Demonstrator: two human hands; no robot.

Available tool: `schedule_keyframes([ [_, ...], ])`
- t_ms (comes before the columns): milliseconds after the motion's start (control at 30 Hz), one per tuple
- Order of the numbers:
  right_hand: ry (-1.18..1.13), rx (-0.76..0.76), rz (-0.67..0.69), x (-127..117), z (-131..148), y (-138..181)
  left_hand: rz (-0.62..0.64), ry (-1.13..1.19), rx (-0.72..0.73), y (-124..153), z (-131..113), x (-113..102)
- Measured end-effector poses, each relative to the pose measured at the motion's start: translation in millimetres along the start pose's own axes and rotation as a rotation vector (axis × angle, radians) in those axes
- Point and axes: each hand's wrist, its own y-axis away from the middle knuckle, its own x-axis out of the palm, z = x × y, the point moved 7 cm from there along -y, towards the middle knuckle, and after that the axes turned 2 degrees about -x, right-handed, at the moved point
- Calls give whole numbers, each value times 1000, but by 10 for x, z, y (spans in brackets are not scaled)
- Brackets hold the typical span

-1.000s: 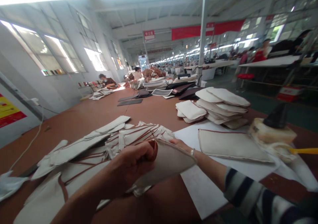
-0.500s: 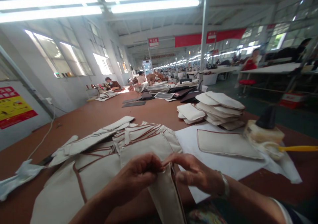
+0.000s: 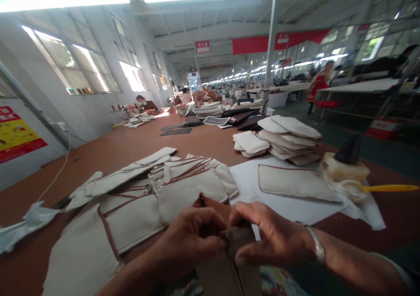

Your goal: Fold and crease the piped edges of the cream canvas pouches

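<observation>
A fabric panel [image 3: 226,265] is held at the near edge of the table [image 3: 138,147], low in the view, pinched between both hands. Its long axis runs roughly away from the body and upward, the top edge pointing toward the table and the lower part dropping out of frame toward the lap. The material reads as a stiff, matte, grey-beige cloth, folded or doubled so that two layers meet along a central seam line; a dark brown binding is seen at the upper tip. The left hand [image 3: 193,239] is closed on the panel's top left edge, fingers curled tight over it. The right hand [image 3: 265,237] is closed on the top right edge, thumb and forefinger pressed to the cloth; a metal bangle [image 3: 316,245] is worn at that wrist. The fingertips of the two hands nearly touch. Just beyond the hands, flat cream pieces [image 3: 183,182] with brown piping are fanned in an overlapping heap. To the right a single piped piece [image 3: 292,182] lies on white paper [image 3: 249,186]. Farther back, rounded cream pads [image 3: 288,141] are stacked. A glue pot [image 3: 344,169] with a yellow-handled brush [image 3: 390,188] stands at the right.
</observation>
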Motion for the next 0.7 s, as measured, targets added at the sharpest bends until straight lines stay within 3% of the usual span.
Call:
schedule_keyframes([
  [200,-124,24,32,11,14,5,-11,93,-7,-29,89,9],
  [467,-176,236,-10,71,-196,-32,-20,66,-45,-78,199,-9],
  [700,-106,151,-75,22,-133,-81,-75,-3,-60,-111,251,-75],
])
